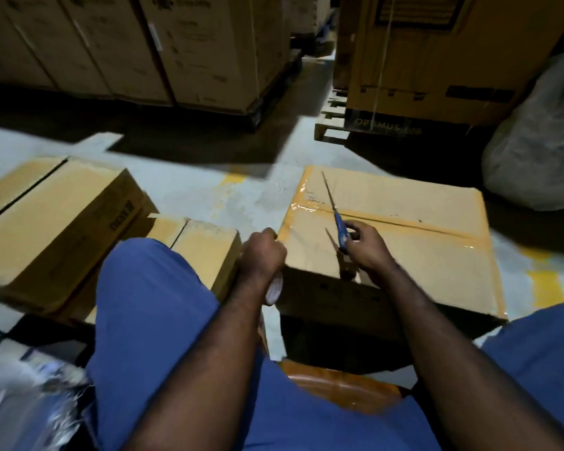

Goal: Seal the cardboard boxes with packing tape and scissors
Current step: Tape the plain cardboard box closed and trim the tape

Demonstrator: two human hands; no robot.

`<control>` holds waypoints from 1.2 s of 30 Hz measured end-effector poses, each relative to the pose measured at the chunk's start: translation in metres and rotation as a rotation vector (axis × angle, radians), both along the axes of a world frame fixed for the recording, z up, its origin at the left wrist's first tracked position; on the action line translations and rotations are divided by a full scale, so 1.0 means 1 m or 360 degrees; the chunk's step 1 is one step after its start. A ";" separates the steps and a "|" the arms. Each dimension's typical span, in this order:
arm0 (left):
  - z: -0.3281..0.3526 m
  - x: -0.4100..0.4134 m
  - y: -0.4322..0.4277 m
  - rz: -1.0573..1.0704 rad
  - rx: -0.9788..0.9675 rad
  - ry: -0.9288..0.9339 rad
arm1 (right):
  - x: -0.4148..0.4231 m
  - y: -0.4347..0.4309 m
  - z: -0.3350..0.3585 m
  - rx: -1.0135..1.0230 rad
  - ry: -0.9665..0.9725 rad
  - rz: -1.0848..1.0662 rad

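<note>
A closed cardboard box [414, 255] stands on the floor in front of me, with glossy tape along its centre seam and left edge. My right hand [365, 245] grips the blue handles of a pair of scissors [334, 209] above the box top, blades open and pointing away. My left hand [262, 255] sits at the box's near left corner, fingers curled round a tape roll [274, 289] that shows white below the fist.
Two more cardboard boxes, a large one [56, 219] and a smaller one [205, 252], lie to the left beside my blue-clad knee. Stacked cartons on pallets [183, 50] line the back. A grey sack [541, 151] bulges at the right. Yellow lines mark the concrete floor.
</note>
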State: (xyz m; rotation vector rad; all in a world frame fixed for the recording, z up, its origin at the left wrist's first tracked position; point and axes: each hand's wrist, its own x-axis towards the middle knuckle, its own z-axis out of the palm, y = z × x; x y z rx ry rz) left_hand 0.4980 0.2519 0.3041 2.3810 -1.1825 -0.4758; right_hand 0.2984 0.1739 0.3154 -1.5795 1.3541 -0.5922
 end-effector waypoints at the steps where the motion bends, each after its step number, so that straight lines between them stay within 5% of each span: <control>1: -0.005 0.015 0.007 0.0087 0.0058 0.0053 | 0.014 0.001 -0.001 -0.0020 -0.0020 0.0043; 4: -0.020 0.043 0.019 0.0190 0.0162 0.0257 | 0.059 -0.001 -0.001 -0.0168 0.0043 0.0158; 12: -0.051 0.042 0.022 0.0235 0.0025 0.0848 | 0.147 0.001 -0.037 -0.0518 0.0796 0.0394; 19: -0.078 0.048 0.018 0.0432 -0.0024 0.1317 | 0.142 -0.007 -0.051 -0.0477 0.0732 0.0336; 26: -0.075 0.043 0.027 0.0532 0.0331 0.0977 | 0.142 -0.009 -0.052 -0.0507 0.0751 0.0345; 32: -0.060 0.044 0.034 0.0513 0.0183 0.1255 | 0.128 -0.018 -0.029 -0.0280 0.0669 0.0553; 36: -0.065 0.046 0.033 0.0501 0.0133 0.1405 | 0.081 -0.016 0.004 0.0394 0.0434 0.0919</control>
